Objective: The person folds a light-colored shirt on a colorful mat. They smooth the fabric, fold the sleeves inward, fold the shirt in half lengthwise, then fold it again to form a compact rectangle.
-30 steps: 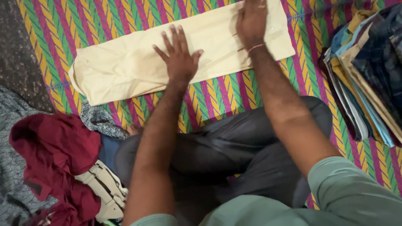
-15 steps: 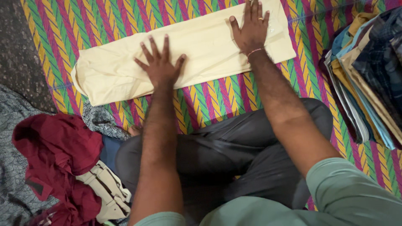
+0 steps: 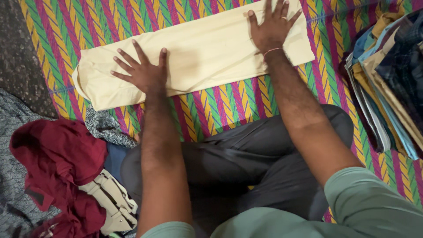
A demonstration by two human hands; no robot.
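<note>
**Hand positions on folded cream garment**

While both palms lie flat, the long cream cotton garment folded into a narrow strip (image 3: 207, 48) lies on the woven plastic mat w/ green, yellow, pink zigzag stripes (image 3: 220, 105), running left-low to right-high across the top of the view.

Left hand (image 3: 143, 72): fingers spread wide, palm down on the strip's left third, nr its lower edge. Nothing pinched.

Right hand (image 3: 273, 26): fingers spread, palm down on the strip's right end; ring on one finger, thread band at wrist. Nothing pinched.

Hands well apart; bare strip between them lies smooth.

Surroundings: stack of folded clothes in blue, tan, dark check (image 3: 387, 75) at right edge of mat, apart from the strip. Crumpled maroon garment (image 3: 57, 163) lower left, w/ grey patterned cloth (image 3: 105, 125) just beside it, nr the person's knee in dark grey trousers (image 3: 246, 154).
</note>
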